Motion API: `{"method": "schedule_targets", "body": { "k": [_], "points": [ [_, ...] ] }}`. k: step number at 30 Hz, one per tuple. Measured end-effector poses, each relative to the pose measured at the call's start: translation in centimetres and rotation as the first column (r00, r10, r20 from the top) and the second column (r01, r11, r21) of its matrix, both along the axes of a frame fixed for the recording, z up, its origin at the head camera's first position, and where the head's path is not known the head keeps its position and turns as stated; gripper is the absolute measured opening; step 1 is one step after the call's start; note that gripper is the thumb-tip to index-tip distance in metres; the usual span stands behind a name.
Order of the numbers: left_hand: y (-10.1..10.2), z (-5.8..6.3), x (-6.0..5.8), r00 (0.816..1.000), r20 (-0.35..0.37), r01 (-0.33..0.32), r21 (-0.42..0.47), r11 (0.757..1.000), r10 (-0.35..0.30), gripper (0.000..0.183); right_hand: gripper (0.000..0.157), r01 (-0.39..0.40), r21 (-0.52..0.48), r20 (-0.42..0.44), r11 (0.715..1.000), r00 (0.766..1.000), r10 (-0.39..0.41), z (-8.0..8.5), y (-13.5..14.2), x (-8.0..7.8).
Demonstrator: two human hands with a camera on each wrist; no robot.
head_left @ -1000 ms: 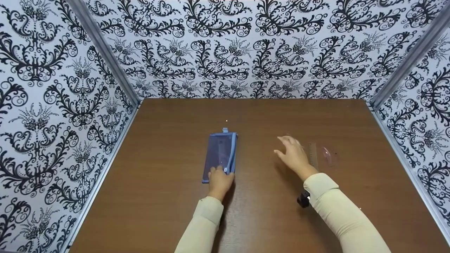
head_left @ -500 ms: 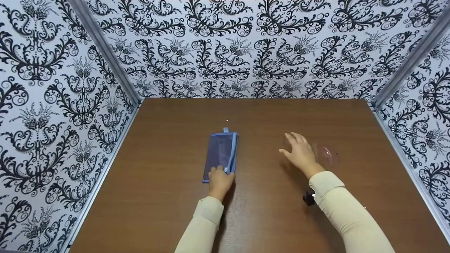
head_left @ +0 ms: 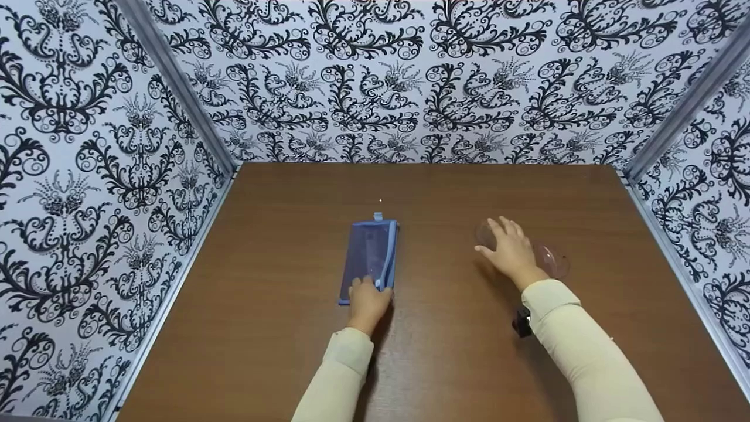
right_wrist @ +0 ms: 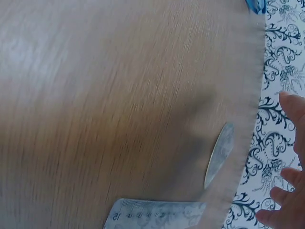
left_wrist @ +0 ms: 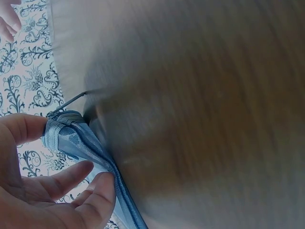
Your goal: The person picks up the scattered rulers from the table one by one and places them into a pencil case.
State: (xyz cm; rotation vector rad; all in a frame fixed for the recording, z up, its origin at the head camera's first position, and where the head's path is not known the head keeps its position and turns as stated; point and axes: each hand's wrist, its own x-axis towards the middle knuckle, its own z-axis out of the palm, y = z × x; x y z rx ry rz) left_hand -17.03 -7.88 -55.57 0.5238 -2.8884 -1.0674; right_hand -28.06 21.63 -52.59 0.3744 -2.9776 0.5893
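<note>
A blue see-through zip pouch point(head_left: 370, 252) lies flat on the table left of centre, its small tab pointing to the far wall. My left hand point(head_left: 368, 302) grips its near end; in the left wrist view the thumb is at one edge of the pouch point(left_wrist: 86, 143) and the fingers at the other. My right hand point(head_left: 510, 249) is held over the table with fingers spread, holding nothing. Under and beside it are a clear ruler point(right_wrist: 152, 213), mostly hidden in the head view, a clear curved piece point(head_left: 485, 233) and a clear rounded piece point(head_left: 552, 261) like a protractor.
The brown wooden table point(head_left: 281, 351) is walled by panels with black scroll patterns point(head_left: 375, 82) and grey metal posts. A tiny white speck point(head_left: 380, 200) lies beyond the pouch. A black camera point(head_left: 521, 322) sits at the right wrist.
My right hand has moved to the right and slightly away from me, now covering the ruler in the head view. My left hand stays on the pouch.
</note>
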Motion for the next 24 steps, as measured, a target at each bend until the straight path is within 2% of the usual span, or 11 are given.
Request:
{"method": "schedule_targets", "body": {
  "k": [10, 24],
  "points": [
    [-0.1, 0.0, 0.0, 1.0, 0.008, -0.002, 0.005, 1.0, 0.002, 0.052, 0.075, 0.034, -0.058, 0.102, 0.998, 0.994, -0.027, -0.4, 1.1, -0.6],
    [0.0, 0.0, 0.0, 1.0, -0.003, 0.009, 0.006, 1.0, -0.009, 0.052, 0.074, 0.058, -0.121, 0.136, 0.991, 0.99, -0.042, -0.9, 1.8, -1.1]
  ]
}}
